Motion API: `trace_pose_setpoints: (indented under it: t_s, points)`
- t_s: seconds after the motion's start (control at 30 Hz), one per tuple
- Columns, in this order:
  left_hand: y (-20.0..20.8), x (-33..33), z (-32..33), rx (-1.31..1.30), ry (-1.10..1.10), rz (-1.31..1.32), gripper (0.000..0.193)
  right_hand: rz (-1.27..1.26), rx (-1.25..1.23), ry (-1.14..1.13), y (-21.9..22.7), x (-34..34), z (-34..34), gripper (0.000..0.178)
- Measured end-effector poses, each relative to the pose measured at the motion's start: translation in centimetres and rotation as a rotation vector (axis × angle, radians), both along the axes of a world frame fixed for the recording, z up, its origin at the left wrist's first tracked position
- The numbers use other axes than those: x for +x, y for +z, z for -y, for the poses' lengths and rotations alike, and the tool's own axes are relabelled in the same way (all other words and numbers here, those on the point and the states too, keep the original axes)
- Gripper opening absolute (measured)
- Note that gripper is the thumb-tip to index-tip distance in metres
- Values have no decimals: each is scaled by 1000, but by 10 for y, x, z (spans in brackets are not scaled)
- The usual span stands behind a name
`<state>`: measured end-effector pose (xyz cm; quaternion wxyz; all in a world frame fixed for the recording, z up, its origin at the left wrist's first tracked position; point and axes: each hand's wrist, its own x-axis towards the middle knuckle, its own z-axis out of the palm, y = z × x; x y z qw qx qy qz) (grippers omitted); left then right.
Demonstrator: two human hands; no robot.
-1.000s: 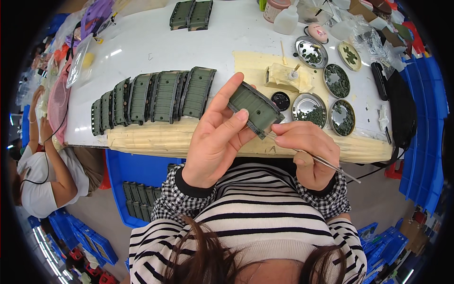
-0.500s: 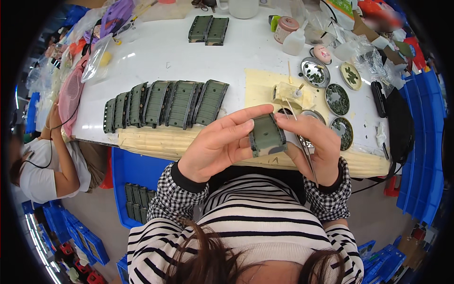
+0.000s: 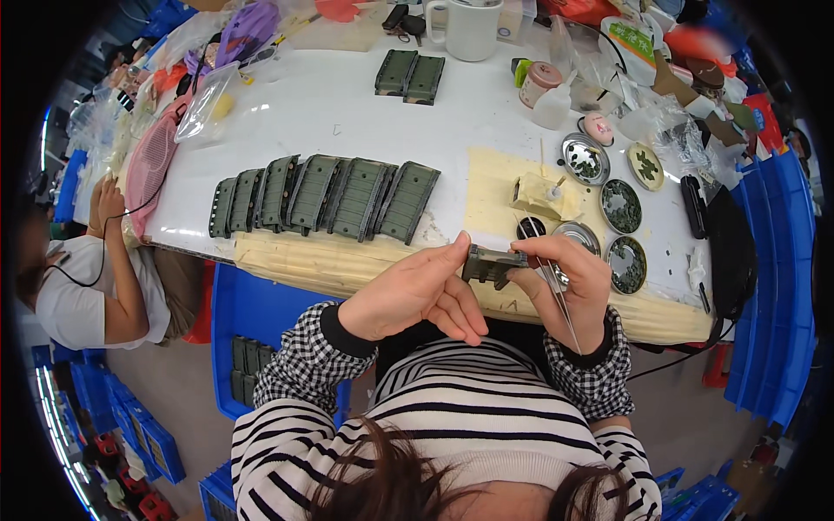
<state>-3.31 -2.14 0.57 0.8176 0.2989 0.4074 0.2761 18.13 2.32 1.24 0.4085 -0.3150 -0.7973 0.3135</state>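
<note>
A small dark green camouflage plastic piece (image 3: 493, 265), turned nearly edge-on, is pinched between the thumb and forefinger of my right hand (image 3: 575, 282). The same hand carries metal tweezers (image 3: 559, 295), lying across the palm and pointing back toward my wrist. My left hand (image 3: 415, 295) is open at the piece's left side, its thumb raised close to the piece's end and the other fingers stretched below. Whether the left hand touches it I cannot tell. Several similar curved green panels (image 3: 360, 198) stand in a row along the table's front, left of my hands. Two more panels (image 3: 410, 76) lie farther back.
Round dishes (image 3: 621, 207) of small dark green parts stand at the right, near a cream block (image 3: 539, 194) on yellow paper. A white mug (image 3: 464, 28) is at the back. A blue bin (image 3: 261, 304) with green pieces sits below the table. Another person (image 3: 104, 286) sits at left.
The green piece has been tipped from face-up to nearly edge-on. My left fingers have loosened and spread from it, while my right hand keeps hold of it and the tweezers.
</note>
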Motion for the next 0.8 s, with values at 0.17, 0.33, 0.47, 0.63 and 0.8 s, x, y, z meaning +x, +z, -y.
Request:
trace_pose_setpoints:
  t_s: [0.17,0.33,0.47,0.63,0.8]
  points:
    - [0,6,5,-17,14,-17,69,1,-49,11,-1,6,0,28]
    - [-1,-16,-4,152,-294,-28,69,-14,-100,56,3,14,0,27]
    - [-18,-9,-6,748,-60,27,111,-56,-97,207,13,22,0,27]
    - [-18,33,7,368,5,459,112,37,-51,173,19,32,2,31]
    - [-36,25,8,281,-2,390,89,304,179,-433,12,91,-24,28]
